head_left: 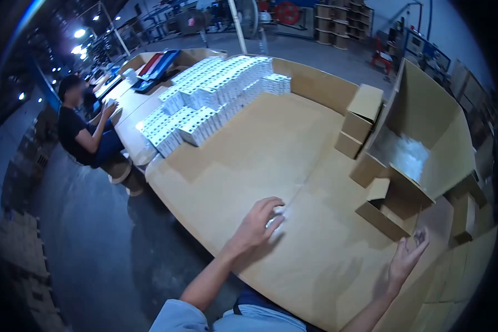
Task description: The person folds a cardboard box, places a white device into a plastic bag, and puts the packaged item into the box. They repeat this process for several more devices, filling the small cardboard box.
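Observation:
My left hand (259,222) is over the middle of the cardboard-covered table (293,257), fingers curled toward the thumb. A small whitish thing (280,211) shows at its fingertips, too small to make out. My right hand (408,259) is at the right, palm partly turned up and fingers apart. Just beyond its fingertips stands a small open carton (386,218) with a raised flap. Behind that carton, a large open cardboard box (437,130) holds a pile of clear or white plastic pieces (408,156).
Rows of small white boxes (210,91) are stacked at the far left of the table. Brown cartons (361,116) stand at the right. Blue and red trays (156,69) lie at the far end. A person in dark clothes (83,130) sits beside the table's left edge.

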A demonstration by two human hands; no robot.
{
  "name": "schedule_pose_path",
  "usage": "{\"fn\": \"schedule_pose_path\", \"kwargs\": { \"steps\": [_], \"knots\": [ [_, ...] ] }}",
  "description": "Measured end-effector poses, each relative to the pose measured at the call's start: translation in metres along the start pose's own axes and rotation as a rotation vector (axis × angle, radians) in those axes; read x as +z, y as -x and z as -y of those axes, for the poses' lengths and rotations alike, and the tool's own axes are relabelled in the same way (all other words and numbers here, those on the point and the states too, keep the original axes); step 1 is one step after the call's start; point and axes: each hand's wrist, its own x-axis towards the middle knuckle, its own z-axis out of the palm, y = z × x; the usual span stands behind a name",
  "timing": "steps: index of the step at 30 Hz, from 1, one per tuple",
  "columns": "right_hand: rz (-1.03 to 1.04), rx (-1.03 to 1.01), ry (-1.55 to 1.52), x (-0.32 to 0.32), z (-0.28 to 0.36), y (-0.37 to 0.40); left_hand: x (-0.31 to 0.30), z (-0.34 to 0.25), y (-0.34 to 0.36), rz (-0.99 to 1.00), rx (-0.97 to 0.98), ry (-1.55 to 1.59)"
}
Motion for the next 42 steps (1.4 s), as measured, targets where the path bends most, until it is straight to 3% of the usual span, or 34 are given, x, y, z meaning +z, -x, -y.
{"fn": "schedule_pose_path", "kwargs": {
  "steps": [5,11,13,20,27,30,33,35,39,42],
  "knots": [
    [0.296,-0.021,-0.019,0.037,0.060,0.036,-0.110,0.072,-0.036,-0.051,0.091,-0.355],
    [0.538,-0.221,0.124,0.097,0.107,0.049,-0.225,0.160,-0.185,-0.304,0.367,-0.805],
    [0.596,-0.191,0.129,0.113,0.118,0.055,-0.249,0.185,-0.230,-0.363,0.428,-0.918],
    [0.675,-0.227,0.175,0.155,0.133,0.057,-0.274,0.225,-0.271,-0.298,0.297,-1.021],
    [0.758,-0.300,0.111,0.177,0.144,0.054,-0.282,0.230,-0.261,-0.361,0.401,-0.994],
    [0.862,-0.139,-0.012,0.168,0.157,0.058,-0.268,0.202,-0.232,-0.421,0.468,-0.919],
    [0.994,0.104,-0.227,0.157,0.154,0.062,-0.210,0.149,-0.181,-0.421,0.481,-0.736],
    [1.092,0.234,-0.471,0.153,0.142,0.060,-0.152,0.102,-0.148,-0.321,0.512,-0.543],
    [1.013,0.434,-0.951,0.135,0.122,0.069,-0.039,0.014,-0.085,-0.055,0.608,-0.260],
    [0.863,0.407,-1.094,0.114,0.084,0.070,0.025,-0.029,-0.071,0.185,0.737,-0.087]
  ]
}}
